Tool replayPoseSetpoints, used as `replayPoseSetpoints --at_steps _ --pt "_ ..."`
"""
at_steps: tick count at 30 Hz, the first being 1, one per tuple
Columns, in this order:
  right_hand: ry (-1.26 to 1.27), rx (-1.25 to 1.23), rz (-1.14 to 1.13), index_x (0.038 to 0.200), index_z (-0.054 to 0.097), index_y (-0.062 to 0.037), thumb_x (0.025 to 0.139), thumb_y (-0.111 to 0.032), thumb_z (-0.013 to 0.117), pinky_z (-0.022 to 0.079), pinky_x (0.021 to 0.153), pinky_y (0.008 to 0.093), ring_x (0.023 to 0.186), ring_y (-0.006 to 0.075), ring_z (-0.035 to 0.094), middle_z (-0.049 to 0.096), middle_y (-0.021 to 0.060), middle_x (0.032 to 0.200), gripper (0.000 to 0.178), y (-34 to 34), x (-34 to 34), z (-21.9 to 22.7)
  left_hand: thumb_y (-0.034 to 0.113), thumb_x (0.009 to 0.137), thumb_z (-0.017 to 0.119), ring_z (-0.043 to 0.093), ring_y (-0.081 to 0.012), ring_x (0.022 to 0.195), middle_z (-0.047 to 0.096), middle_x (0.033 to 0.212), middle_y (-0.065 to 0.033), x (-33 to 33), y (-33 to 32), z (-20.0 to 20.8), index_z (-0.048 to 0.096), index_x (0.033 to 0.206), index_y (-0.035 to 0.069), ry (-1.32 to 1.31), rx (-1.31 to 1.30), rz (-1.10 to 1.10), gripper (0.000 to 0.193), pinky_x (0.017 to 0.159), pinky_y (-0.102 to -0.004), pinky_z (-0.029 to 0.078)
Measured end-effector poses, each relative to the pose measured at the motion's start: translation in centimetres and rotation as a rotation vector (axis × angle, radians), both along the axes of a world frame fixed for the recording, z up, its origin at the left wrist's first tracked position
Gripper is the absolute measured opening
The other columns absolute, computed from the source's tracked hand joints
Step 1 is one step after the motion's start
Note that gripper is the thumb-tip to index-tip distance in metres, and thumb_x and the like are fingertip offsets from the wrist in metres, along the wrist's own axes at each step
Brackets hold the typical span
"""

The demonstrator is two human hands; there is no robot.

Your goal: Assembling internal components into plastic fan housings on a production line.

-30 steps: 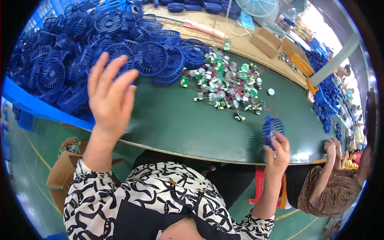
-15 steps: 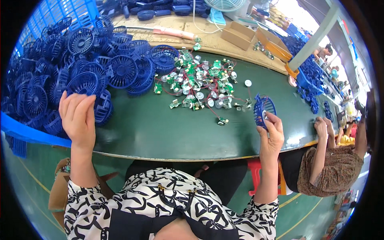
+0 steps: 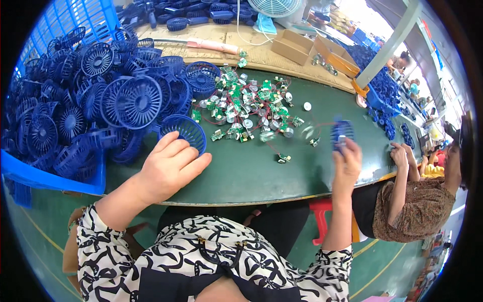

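My left hand (image 3: 173,168) grips the rim of a round blue fan housing (image 3: 187,130), its open side turned up, beside the heap of blue fan housings (image 3: 70,121). At the right, my right hand (image 3: 347,163) is closed on another blue fan housing (image 3: 343,131), smeared by motion. A thin red wire runs from that housing to a small circuit board (image 3: 314,141) over the table. Between my hands lies a pile of green circuit boards (image 3: 251,103) wired to small motors. One loose board (image 3: 283,158) lies closer to me.
A blue plastic basket (image 3: 83,22) stands behind the heap, and a blue bin edge (image 3: 75,186) borders its near side. Cardboard trays (image 3: 292,46) and a white fan (image 3: 276,6) are at the back. A co-worker's hands (image 3: 401,156) rest near the table's right side.
My left hand has moved right and toward me, away from the heap, with a fan housing in its grip. My right hand has shifted slightly right, turning its housing; the wired board has moved along.
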State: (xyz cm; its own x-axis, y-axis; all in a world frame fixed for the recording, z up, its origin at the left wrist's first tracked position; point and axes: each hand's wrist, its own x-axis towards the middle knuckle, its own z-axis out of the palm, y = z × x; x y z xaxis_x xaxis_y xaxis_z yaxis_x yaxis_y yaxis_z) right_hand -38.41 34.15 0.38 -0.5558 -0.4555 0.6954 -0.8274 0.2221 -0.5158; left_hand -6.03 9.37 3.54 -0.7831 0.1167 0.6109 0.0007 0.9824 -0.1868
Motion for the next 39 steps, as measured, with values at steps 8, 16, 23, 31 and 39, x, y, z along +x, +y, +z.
replayPoseSetpoints --at_steps 8,16,23,31,39 --pt "-0.103 0.044 -0.086 0.1 0.066 0.0064 0.086 -0.001 0.065 0.049 0.087 0.0337 0.099 0.0249 0.061 0.06 0.0157 0.115 0.017 1.9 -2.4 -0.5 0.011 0.068 0.066 0.057 -0.0199 0.071 0.059 0.08 -0.0028 -0.3 -0.1 0.3 0.067 0.094 0.008 0.053 0.046 -0.191 0.027 0.078 -0.0382 0.048" --pt "-0.092 0.06 0.131 0.103 0.066 0.0047 0.085 -0.002 0.068 0.049 0.09 0.0355 0.106 0.0274 0.059 0.059 0.0163 0.117 0.019 1.3 0.6 0.1 0.009 0.062 0.078 0.059 -0.0301 0.1 0.059 0.11 -0.0123 -2.7 0.4 -0.4 0.065 0.106 0.007 -0.117 0.168 -0.05 0.045 0.089 -0.0426 0.049" --pt "-0.015 0.036 0.156 0.101 0.066 0.003 0.084 -0.005 0.07 0.05 0.089 0.0364 0.108 0.0281 0.058 0.059 0.0164 0.119 0.019 1.6 2.0 -0.2 0.008 0.079 0.07 0.051 -0.0357 0.123 0.052 0.133 -0.0188 -11.5 5.1 1.6 0.053 0.131 0.005 -0.114 0.57 -0.219 0.055 0.103 -0.0422 0.044" --pt "-0.012 -0.09 0.234 0.107 0.067 0.0019 0.087 -0.008 0.07 0.049 0.091 0.0355 0.106 0.0237 0.06 0.057 0.0161 0.122 0.023 2.7 3.6 0.7 0.016 0.082 0.066 0.062 -0.0354 0.108 0.063 0.119 -0.0189 -20.0 3.7 0.8 0.046 0.138 0.003 -0.53 0.992 -0.437 0.061 0.096 -0.0426 0.047" --pt "-0.136 0.122 -0.135 0.106 0.068 0.0031 0.087 -0.006 0.065 0.047 0.089 0.0356 0.104 0.0278 0.058 0.059 0.0163 0.116 0.021 6.6 -3.8 -1.8 0.015 0.077 0.074 0.051 -0.0355 0.119 0.057 0.121 -0.0149 -8.9 5.3 2.5 0.053 0.127 0.005 -0.319 0.288 0.009 0.055 0.102 -0.0447 0.041"
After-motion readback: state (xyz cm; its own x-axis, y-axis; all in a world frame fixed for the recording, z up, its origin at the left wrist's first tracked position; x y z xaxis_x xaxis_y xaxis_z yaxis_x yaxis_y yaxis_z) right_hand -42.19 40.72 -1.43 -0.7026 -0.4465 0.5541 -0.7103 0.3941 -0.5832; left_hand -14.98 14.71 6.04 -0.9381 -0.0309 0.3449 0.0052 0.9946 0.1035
